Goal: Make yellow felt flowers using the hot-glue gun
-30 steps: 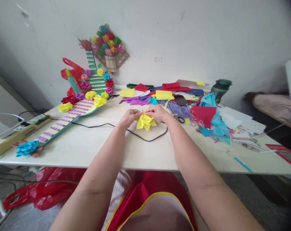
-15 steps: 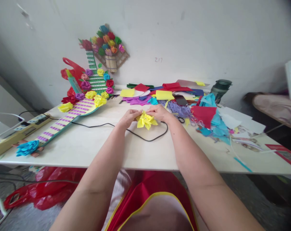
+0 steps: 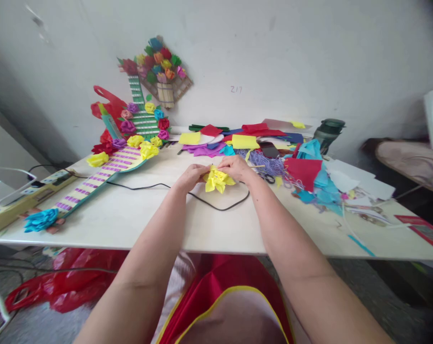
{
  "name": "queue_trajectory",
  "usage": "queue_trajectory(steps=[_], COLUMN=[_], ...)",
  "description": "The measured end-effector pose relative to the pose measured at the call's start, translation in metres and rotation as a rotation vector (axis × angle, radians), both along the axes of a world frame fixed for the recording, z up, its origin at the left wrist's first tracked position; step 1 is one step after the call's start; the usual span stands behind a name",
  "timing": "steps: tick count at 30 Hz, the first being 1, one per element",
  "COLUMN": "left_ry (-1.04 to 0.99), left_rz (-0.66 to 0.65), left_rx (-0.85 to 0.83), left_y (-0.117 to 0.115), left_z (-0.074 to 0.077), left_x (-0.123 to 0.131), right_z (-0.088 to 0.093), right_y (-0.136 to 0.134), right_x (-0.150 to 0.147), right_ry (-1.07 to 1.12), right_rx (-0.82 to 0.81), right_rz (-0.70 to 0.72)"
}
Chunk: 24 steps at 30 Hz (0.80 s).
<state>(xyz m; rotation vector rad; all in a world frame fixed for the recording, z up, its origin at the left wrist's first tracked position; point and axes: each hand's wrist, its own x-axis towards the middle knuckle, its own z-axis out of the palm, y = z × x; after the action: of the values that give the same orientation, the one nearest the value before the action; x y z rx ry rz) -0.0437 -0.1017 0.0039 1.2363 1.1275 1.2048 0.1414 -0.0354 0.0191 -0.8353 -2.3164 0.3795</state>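
Over the middle of the table a yellow paper flower (image 3: 218, 179) with pointed, spread petals is held between my two hands. My left hand (image 3: 194, 176) pinches its left edge with closed fingers. At the upper right edge, my right hand (image 3: 237, 168) is closed on the petals. A thin light-coloured stick (image 3: 258, 166) pokes out to the right from behind the right hand; its other end is hidden by the fingers. Beneath the flower, a black cable (image 3: 221, 209) loops across the white tabletop (image 3: 159, 215).
Left stands a guitar-shaped craft (image 3: 105, 174) with paper flowers, beside a power strip (image 3: 33, 200). Coloured paper sheets (image 3: 205, 149), purple yarn (image 3: 268, 163), black scissors handles (image 3: 269, 179) and blue scraps (image 3: 327, 191) lie behind and right. A dark bottle (image 3: 330, 134) stands at the back right.
The thin stick now shows to the right of my right hand, where it was not visible before. The flower has shifted only slightly, and both hands keep nearly the same place.
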Motion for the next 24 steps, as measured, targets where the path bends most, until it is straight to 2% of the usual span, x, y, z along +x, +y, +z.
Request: queue_trajectory(steps=[9,19,24], left_ry=[0.23,0.259,0.258], left_rz=[0.057,0.079,0.078], left_rx=[0.121,0.168,0.169], left_y=[-0.0055,-0.0032,-0.0029], left_z=[0.0096,0.008,0.0081], left_x=[0.0004,-0.0029,-0.003], right_z=[-0.002,0.0004,0.0022], right_y=[0.0036,-0.0002,-0.002], right_x=[0.0009,0.0035,0.0066], right_ry=[0.038,0.021,-0.029], right_rx=[-0.055,-0.099,-0.179], right_rz=[0.018,0.079,0.075])
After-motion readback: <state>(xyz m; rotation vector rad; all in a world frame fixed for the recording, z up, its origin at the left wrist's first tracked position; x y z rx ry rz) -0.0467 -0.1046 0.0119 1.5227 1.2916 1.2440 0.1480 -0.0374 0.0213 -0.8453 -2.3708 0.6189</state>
